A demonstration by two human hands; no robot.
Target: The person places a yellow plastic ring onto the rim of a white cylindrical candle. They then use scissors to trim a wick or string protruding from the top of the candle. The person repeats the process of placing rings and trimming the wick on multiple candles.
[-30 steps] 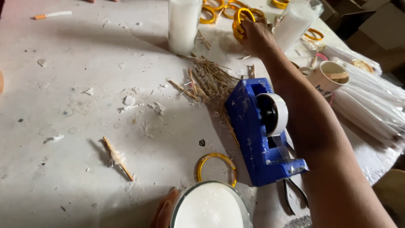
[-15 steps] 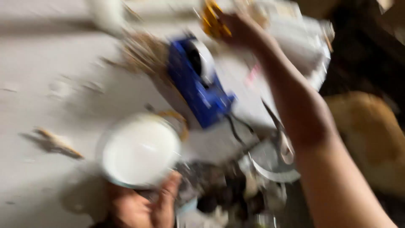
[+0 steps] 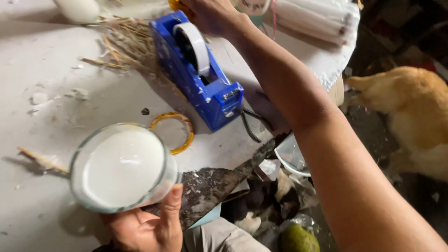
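Glass jar [image 3: 123, 167] of white wax, nearest of all, tilted mouth-up toward the camera and gripped from below by the left hand [image 3: 149, 226], thumb pressed against the rim; held just over the near edge of the white table [image 3: 51, 93]. Just beyond, lying flat on the table: a yellow ring [image 3: 173, 132], partly hidden behind the jar. Beside that, at the table's edge, a dirty dark blade [image 3: 219, 179] pointing away to the right. Farther back, a blue tape dispenser [image 3: 200, 77] with a white roll, and a scatter of thin sticks [image 3: 123, 44] to its left. At the far edge, right hand [image 3: 210, 16] stretched over the dispenser, fingers curled on something yellow, mostly cut off by the frame; cannot tell exactly what. Off to the right, on the floor, a tan dog [image 3: 410, 112].
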